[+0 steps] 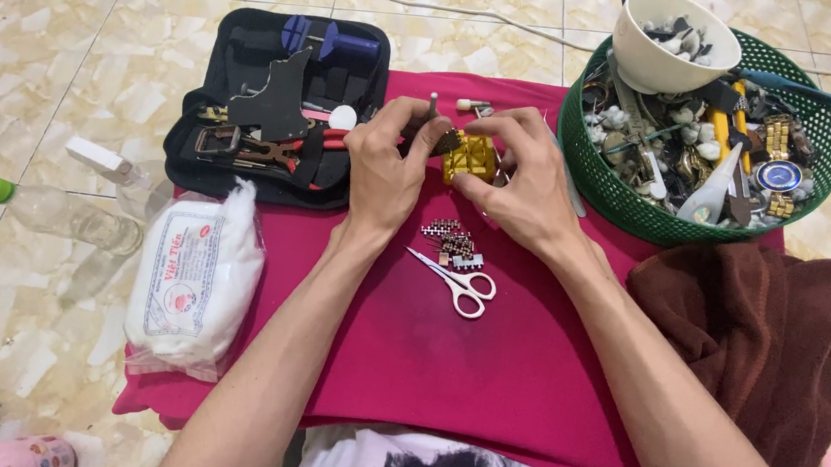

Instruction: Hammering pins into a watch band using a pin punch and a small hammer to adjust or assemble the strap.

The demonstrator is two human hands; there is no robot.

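Note:
My left hand (386,167) pinches a thin pin tool (433,106) and a dark watch band piece (445,143) against a yellow holder block (469,159). The block stands on a magenta cloth (445,364), and my right hand (524,178) grips it from the right side. Just below my hands lie several loose metal band links (452,244) and small white-handled scissors (459,283).
An open black tool case (282,104) lies at the back left. A green basket (603,179) of watch parts with a white bowl (663,41) stands at the back right. A brown towel (754,329) lies right, a cotton bag (196,281) and plastic bottle (66,216) left.

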